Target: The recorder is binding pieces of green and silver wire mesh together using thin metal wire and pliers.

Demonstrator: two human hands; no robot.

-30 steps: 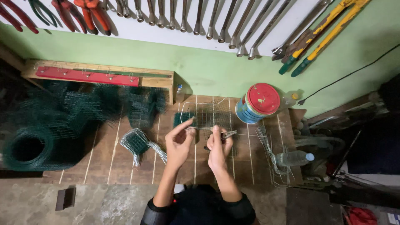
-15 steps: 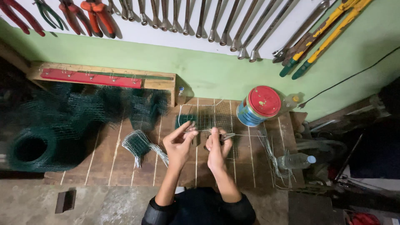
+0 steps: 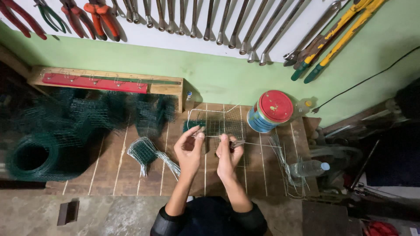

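Hands (image 3: 189,147) nearer on thin mesh panel (image 3: 221,126)

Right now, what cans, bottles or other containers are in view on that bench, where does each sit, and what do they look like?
Tin: round, red lid, blue side, back of the bench, right of the hands.
Water bottle: clear plastic, blue cap, lying at the right edge.
Small bottle: pale, yellow cap, behind the tin by the green wall.
Tiny bottle: blue cap, beside the wooden rack.
No signs or screens.

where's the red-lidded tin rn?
Head view, right of centre: the red-lidded tin stands at the back of the wooden bench against the green wall, just right of the wire mesh piece both hands work on.
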